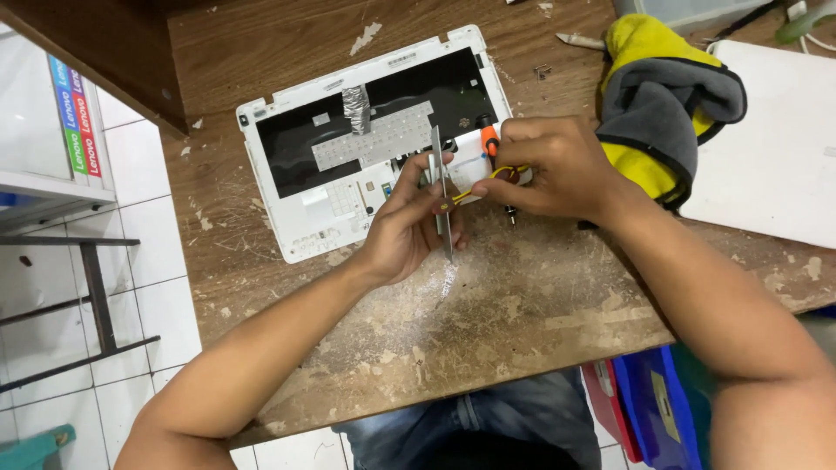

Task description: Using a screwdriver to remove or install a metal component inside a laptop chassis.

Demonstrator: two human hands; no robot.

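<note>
the left hand (409,228) is closed around a pair of metal tweezers (442,196), thumb and fingers pinching the flat blades, tips pointing down toward the tabletop (488,305). the right hand (553,170) is closed too, gripping a small orange-handled screwdriver (490,139) together with a loop of yellow wire (488,178) that runs across to the tweezers. both hands meet just in front of the white laptop palmrest (296,218), which lies upside down beyond the fingers.

risks, as a judgement:
- the thin wire may snap or pull loose if the hands draw apart.
- the tweezer tips or screwdriver shaft may slip and scratch the palmrest or prick a finger.
- a small part, if dropped, could be lost on the worn, flaking tabletop.

a yellow-grey cloth (662,96) lies just beyond the right wrist.
</note>
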